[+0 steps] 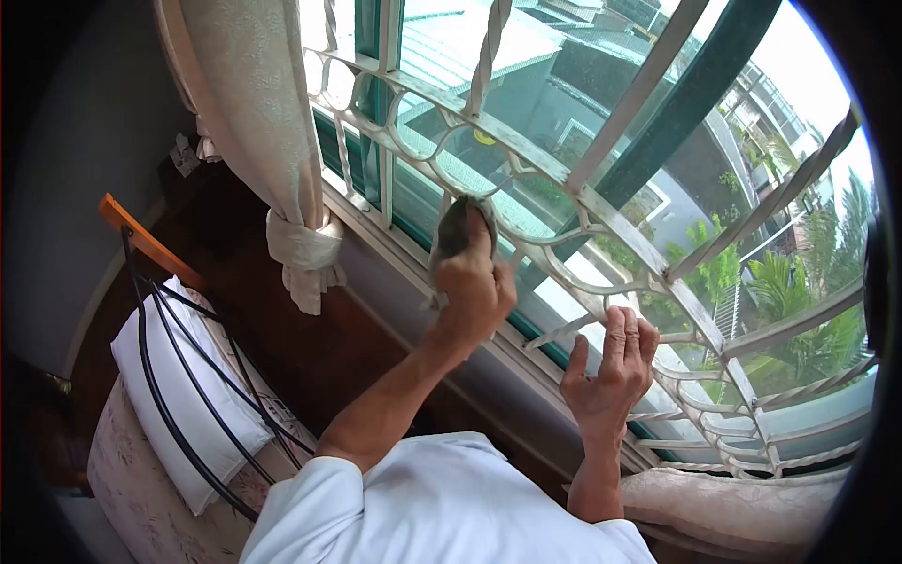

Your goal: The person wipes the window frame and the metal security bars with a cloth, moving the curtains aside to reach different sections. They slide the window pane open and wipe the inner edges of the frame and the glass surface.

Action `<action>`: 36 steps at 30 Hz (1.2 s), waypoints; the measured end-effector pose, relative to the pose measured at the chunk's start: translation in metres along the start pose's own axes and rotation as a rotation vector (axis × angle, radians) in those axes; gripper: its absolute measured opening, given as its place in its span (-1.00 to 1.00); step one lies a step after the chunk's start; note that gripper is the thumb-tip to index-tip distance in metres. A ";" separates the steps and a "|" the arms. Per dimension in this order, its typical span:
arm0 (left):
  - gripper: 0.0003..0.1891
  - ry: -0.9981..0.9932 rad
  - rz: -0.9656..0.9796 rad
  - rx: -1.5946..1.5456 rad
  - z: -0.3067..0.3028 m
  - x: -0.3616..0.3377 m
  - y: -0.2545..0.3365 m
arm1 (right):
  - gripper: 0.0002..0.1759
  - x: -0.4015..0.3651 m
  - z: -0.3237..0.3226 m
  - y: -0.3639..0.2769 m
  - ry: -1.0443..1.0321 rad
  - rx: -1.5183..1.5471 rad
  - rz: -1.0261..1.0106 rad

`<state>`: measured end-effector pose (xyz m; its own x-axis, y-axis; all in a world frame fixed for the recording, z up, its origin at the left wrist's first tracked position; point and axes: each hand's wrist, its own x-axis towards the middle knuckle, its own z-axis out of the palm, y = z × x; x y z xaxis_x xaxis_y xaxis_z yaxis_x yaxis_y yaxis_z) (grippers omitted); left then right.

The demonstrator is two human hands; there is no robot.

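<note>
Here, near twelve o'clock, the left hand (473,282) grasps a dark, crumpled cloth (455,232) at the white, ringed metal grille (617,227); toward four o'clock, the right hand (611,371) has unclenched fingers.

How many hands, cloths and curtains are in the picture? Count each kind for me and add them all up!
Hands: 2 (left hand, right hand)
Cloth: 1 (grey cloth, held)
Curtains: 2 (knotted curtain, lower right curtain)
Total: 5
</note>
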<state>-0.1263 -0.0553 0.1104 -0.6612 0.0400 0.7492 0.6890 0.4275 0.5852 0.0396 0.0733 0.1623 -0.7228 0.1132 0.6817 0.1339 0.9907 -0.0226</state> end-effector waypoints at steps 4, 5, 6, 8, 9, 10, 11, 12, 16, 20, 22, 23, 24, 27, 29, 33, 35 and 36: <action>-0.35 -0.116 -0.157 -0.218 -0.014 -0.007 0.011 | -0.41 0.002 0.001 -0.002 -0.004 -0.022 0.010; -0.35 -0.122 -0.154 -0.232 -0.017 -0.004 0.016 | -0.40 0.003 0.001 -0.002 -0.009 -0.028 0.005; -0.34 -0.197 -0.040 -0.177 -0.020 -0.003 0.021 | -0.40 0.004 0.001 -0.001 -0.013 -0.037 0.007; -0.33 -0.370 -0.027 -0.036 -0.016 0.002 0.022 | -0.39 0.004 0.002 -0.002 -0.005 -0.034 -0.005; -0.33 -0.377 -0.029 -0.032 -0.012 -0.002 0.023 | -0.39 0.003 0.001 -0.003 -0.010 -0.031 0.000; -0.32 -0.324 -0.025 -0.129 -0.007 -0.004 0.024 | -0.38 0.004 0.000 -0.003 -0.019 -0.014 0.002; -0.32 -0.272 -0.017 -0.230 -0.002 -0.004 0.025 | -0.38 0.005 -0.001 -0.002 -0.026 -0.002 0.007; -0.35 -0.284 -0.035 -0.279 -0.004 -0.005 0.026 | -0.38 0.004 -0.001 -0.001 -0.030 -0.010 0.022; -0.52 -0.257 0.047 -0.406 -0.032 -0.001 0.018 | -0.38 0.004 -0.001 0.003 -0.013 0.035 0.009; -0.61 -0.377 0.005 -0.261 -0.081 0.003 0.003 | -0.39 0.004 -0.005 0.008 0.016 0.130 0.027; -0.68 -0.346 -0.013 -0.287 -0.096 0.007 -0.003 | -0.45 0.005 -0.014 0.012 0.016 0.204 0.014; -0.68 -0.359 -0.002 -0.296 -0.108 0.009 0.001 | -0.45 0.005 -0.017 0.015 0.022 0.196 0.031; -0.72 -0.409 -0.187 -0.282 -0.124 0.016 0.013 | -0.46 0.005 -0.020 0.018 0.063 0.303 -0.008; -0.79 -0.459 -0.294 -0.237 -0.159 0.030 0.024 | -0.51 0.010 -0.044 0.026 0.155 0.370 -0.093; -0.83 -0.401 -0.076 -0.174 -0.170 0.040 0.043 | -0.53 0.009 -0.066 0.031 0.256 0.471 -0.110; -0.80 -0.284 0.306 0.044 -0.196 0.056 0.098 | -0.62 0.015 -0.130 0.056 0.289 0.440 -0.303; -0.70 -0.262 0.519 0.059 -0.220 0.061 0.087 | -0.55 0.002 -0.166 0.055 0.274 0.354 -0.223; -0.65 -0.314 0.348 -0.153 -0.231 0.057 0.096 | -0.56 -0.014 -0.192 0.051 0.196 0.349 -0.079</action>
<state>-0.0286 -0.2208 0.2811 -0.4252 0.4369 0.7927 0.9051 0.2037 0.3732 0.1870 0.1074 0.2920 -0.5739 0.0523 0.8173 -0.1793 0.9657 -0.1877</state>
